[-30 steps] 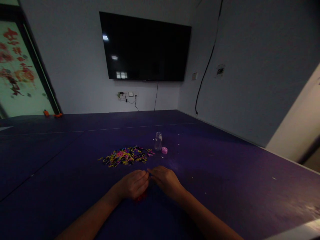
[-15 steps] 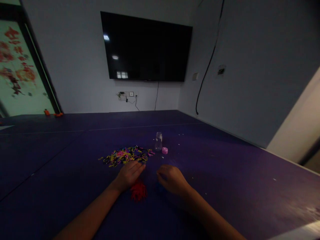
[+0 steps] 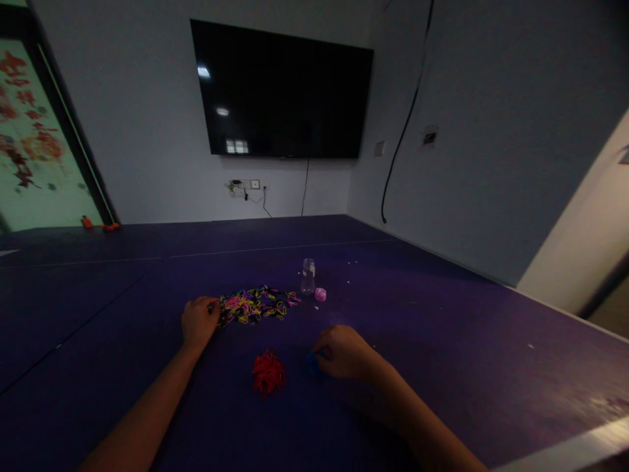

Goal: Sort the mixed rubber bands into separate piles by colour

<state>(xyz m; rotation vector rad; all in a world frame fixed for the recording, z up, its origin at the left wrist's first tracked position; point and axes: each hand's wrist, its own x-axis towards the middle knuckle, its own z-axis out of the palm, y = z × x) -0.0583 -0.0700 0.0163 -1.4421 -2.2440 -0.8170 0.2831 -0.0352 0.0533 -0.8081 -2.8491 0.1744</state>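
Note:
A loose pile of mixed yellow, pink and black bands lies on the purple surface. My left hand is at the pile's left end, fingers closed together; what they pinch is too small to make out. Nearer to me is a round heap of red bands. Right of it, my right hand has its fingertips pinched at a small blue heap, partly hidden by the fingers. Behind the hands stand a clear open bottle and a pink cap beside it.
The purple surface reaches back to the wall, with small white scraps scattered on it. A black television hangs on the wall. Dark cables hang down the walls. Small orange objects are at the far left.
My left hand has moved left from beside the red heap to the left end of the mixed pile. My right hand stays near the blue heap, which shows more now.

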